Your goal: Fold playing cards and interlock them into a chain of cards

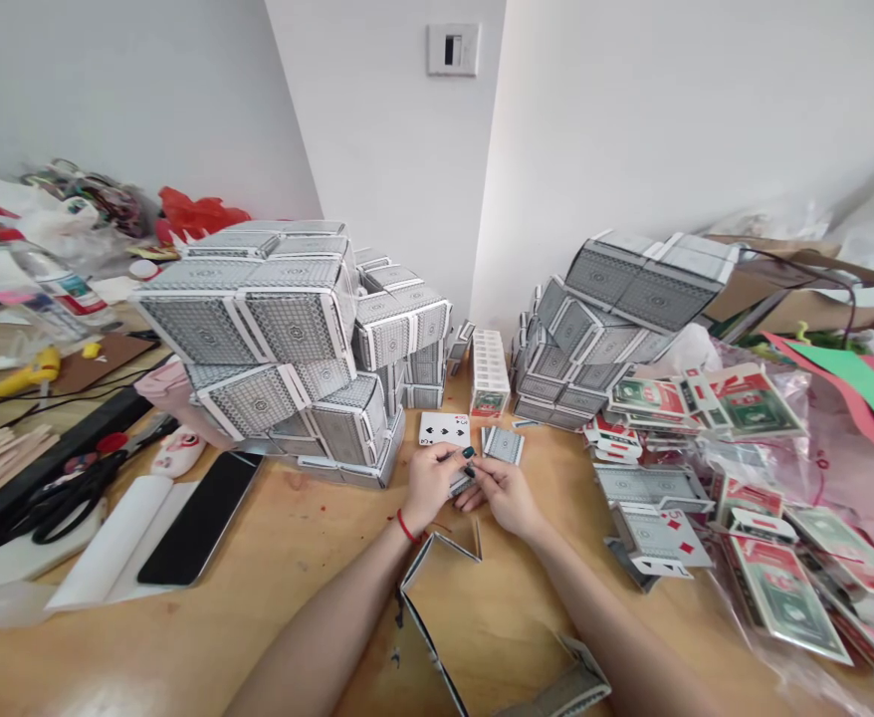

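My left hand (434,486), with a red string at the wrist, and my right hand (506,490) meet at the middle of the table. Fingers of both are closed on a small grey-patterned playing card (459,485), mostly hidden by them. Just beyond lie a face-up spade card (443,430) and a face-down card (503,444). Between my forearms a strip of joined, folded cards (428,622) stands on edge, and its near end (578,682) bends by my right forearm.
Tall stacks of blocks made from cards stand at left (258,319) and right (631,289). An upright card box (489,373) is between them. At right are card packs (780,597) and loose cards (653,533). A phone (202,518), scissors (83,493) and a glue gun (23,373) lie left.
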Demonstrator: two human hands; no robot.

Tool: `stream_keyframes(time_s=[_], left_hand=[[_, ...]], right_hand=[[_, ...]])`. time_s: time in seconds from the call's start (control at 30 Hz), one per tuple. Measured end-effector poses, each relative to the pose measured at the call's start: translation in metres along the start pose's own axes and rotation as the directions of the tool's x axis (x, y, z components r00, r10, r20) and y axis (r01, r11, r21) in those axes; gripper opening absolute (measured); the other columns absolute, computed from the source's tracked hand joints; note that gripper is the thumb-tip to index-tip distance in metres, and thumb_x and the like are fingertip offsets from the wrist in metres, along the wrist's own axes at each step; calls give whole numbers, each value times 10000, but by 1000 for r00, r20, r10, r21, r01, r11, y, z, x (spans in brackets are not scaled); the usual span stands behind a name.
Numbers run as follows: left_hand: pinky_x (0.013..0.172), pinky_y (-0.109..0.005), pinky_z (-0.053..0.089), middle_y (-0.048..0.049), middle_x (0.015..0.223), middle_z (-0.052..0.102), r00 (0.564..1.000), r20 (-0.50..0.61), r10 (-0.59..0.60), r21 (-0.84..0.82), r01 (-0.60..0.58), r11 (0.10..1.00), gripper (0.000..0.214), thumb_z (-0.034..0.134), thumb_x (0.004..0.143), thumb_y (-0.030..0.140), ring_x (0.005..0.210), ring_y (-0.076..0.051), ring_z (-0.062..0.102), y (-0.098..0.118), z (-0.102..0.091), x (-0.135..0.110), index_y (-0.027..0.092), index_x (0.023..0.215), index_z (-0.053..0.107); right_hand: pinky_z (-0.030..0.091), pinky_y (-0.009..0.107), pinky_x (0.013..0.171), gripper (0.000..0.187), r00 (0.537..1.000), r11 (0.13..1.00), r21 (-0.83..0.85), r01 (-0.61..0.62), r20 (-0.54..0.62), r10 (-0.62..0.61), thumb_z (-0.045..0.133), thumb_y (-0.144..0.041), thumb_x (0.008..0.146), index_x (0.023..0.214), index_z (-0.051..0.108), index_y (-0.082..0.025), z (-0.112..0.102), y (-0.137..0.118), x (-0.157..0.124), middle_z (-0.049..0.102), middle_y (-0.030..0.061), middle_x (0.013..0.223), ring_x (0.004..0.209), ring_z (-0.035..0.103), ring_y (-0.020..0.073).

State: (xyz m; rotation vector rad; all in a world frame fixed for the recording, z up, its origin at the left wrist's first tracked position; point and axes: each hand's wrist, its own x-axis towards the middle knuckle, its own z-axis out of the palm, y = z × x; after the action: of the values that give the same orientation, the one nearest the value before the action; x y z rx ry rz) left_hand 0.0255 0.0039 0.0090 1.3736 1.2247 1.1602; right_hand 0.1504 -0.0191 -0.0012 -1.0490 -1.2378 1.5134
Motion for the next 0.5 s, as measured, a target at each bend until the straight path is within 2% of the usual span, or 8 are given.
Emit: stream_keyframes(time_s=[0.17, 0.37, 0.43, 0.5], left_hand=[[572, -233, 412, -32, 667, 647, 1000, 0, 2, 17, -2, 1000, 235, 553, 702, 340, 623, -143, 561, 1, -1, 3, 128, 682, 652], [714, -255, 441, -80, 934, 629, 993, -80, 86, -76, -92, 993, 275, 575, 699, 280, 823, -162, 584, 2, -1, 2, 144, 938, 585], [677, -245, 439, -75, 888, 628, 994, -68, 87, -67, -91, 994, 244, 577, 698, 286, 785, -156, 582, 2, 1, 0, 136, 890, 572], [609, -226, 418, -46, 757, 621, 995, -55, 83, 6, -83, 997, 185, 562, 706, 310, 692, -139, 562, 0, 2, -2, 133, 759, 567]], right_hand=[[505, 279, 441, 329, 1000, 999, 31, -8, -5, 8, 523, -462, 733, 868, 552, -164, 0, 1, 0, 616, 6, 529, 464, 617, 169], [508, 269, 499, 314, 997, 985, 165, 46, -69, -35, 542, -462, 728, 832, 445, -182, -1, -1, 3, 619, 4, 624, 531, 627, 153], [509, 283, 523, 308, 991, 973, 212, 89, -117, -65, 549, -457, 726, 811, 409, -196, -3, 0, 5, 615, -1, 653, 550, 627, 152], [505, 293, 521, 307, 988, 971, 214, 104, -131, -77, 542, -461, 731, 799, 384, -207, -5, 1, 6, 606, -8, 655, 540, 618, 151]])
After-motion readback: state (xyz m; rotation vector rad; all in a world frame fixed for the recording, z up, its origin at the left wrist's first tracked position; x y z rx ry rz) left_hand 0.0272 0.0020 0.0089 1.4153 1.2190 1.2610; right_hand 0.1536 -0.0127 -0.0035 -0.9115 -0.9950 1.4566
